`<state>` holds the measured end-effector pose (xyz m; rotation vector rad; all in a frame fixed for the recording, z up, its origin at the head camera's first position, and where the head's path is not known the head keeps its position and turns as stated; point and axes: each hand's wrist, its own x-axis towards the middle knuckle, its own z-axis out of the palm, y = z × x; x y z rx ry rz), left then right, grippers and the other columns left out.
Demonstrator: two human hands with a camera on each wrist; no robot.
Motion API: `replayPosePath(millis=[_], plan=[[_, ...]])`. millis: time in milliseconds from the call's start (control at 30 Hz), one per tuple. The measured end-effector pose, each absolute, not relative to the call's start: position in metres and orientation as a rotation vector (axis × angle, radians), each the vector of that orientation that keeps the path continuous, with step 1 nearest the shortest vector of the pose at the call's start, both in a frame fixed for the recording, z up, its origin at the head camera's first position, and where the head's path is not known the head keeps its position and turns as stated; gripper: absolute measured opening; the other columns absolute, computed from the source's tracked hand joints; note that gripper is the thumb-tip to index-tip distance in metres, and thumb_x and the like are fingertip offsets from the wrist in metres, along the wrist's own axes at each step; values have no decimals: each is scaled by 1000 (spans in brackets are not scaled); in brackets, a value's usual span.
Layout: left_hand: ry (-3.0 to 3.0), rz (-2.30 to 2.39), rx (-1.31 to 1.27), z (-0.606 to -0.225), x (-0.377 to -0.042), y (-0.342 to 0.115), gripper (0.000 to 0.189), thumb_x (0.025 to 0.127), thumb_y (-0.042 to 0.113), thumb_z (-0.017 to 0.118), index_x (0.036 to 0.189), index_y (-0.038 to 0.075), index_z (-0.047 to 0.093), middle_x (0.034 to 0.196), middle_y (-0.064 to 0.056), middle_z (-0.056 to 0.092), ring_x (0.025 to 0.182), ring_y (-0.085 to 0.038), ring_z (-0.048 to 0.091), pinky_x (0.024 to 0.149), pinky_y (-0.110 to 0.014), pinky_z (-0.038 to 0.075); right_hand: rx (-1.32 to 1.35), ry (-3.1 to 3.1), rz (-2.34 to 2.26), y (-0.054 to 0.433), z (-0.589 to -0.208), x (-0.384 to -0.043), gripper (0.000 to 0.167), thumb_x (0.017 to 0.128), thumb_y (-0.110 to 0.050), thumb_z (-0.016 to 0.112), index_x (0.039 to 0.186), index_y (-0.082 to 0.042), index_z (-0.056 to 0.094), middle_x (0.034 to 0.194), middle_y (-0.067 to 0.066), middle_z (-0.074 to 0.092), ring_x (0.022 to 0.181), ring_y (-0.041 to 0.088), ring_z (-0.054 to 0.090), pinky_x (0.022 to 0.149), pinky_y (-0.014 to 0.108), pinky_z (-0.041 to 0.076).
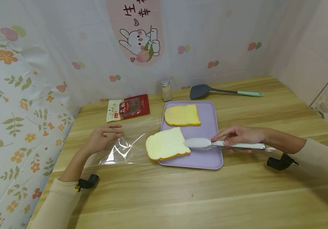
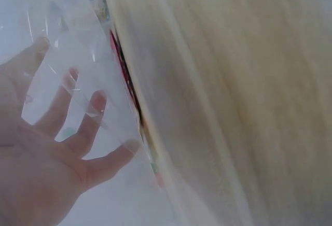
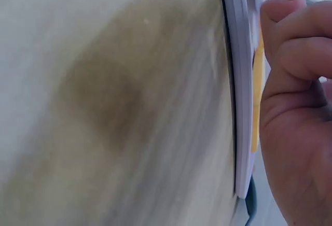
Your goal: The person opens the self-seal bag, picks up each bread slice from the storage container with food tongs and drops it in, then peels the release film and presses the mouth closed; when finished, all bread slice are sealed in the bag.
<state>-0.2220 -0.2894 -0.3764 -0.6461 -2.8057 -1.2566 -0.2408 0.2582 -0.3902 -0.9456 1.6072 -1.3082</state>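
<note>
My right hand (image 1: 242,135) holds a pair of metal tongs (image 1: 238,145) with white tips. The tips meet the right edge of a slice of bread (image 1: 166,143), which overlaps the left side of the lilac tray (image 1: 204,162) and the end of a clear plastic bag (image 1: 136,152). Another bread slice (image 1: 182,115) lies on the tray's far half. At the bag's left end is my left hand (image 1: 102,138). Its fingers are spread, with the clear film across the fingertips in the left wrist view. The right wrist view shows my curled right fingers (image 3: 306,55) beside the tray's edge.
Behind the bag lies a red seasoning packet (image 1: 135,106). A small lidded jar (image 1: 166,90) stands at the back, and a dark spatula (image 1: 201,91) with a mint handle lies right of it. A patterned cloth (image 1: 95,47) hangs behind the wooden table (image 1: 181,197).
</note>
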Motion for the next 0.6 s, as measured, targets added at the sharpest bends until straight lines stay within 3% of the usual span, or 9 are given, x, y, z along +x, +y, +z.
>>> replayPosePath(millis=[133,233,333,433,500,600], plan=[[-2821,-1253,-609,-373,-221,-293,19,94,7,69,109,0,75,133,-17,62,133,-38,45,96,-61,45,-952,1622,-1373,255,-393,-236,40,103,1,46,142,-1,49,78,41,47,38,39,33,31,30,40],[-2811,-1275,-600,-372,-220,-295,18,94,8,68,109,-1,75,133,-17,61,132,-39,46,92,-69,43,-946,1644,-1410,254,-395,-234,41,103,1,46,143,-3,50,78,40,48,38,35,35,32,27,41],[-2798,-1281,-589,-373,-221,-296,17,94,8,69,107,-2,75,132,-18,61,130,-38,48,90,-48,52,-939,1657,-1445,254,-395,-233,41,103,1,46,144,-5,51,79,39,49,39,34,35,33,25,41],[-2799,-1273,-567,-375,-221,-296,17,94,10,69,105,-1,76,133,-18,60,131,-38,47,83,-23,51,-945,1664,-1459,255,-394,-232,41,103,1,46,144,-4,50,79,39,49,39,35,36,33,25,41],[-2804,-1281,-547,-376,-221,-297,18,94,12,69,105,-1,76,134,-17,60,132,-38,46,80,-16,49,-958,1683,-1458,254,-393,-232,41,103,1,45,144,-3,49,79,39,50,39,35,37,32,27,41],[-2813,-1310,-545,-378,-222,-295,20,94,13,69,105,-2,76,134,-17,60,133,-37,44,82,-15,47,-966,1734,-1447,255,-394,-231,41,103,0,46,144,-2,48,80,38,51,38,32,40,32,27,42]])
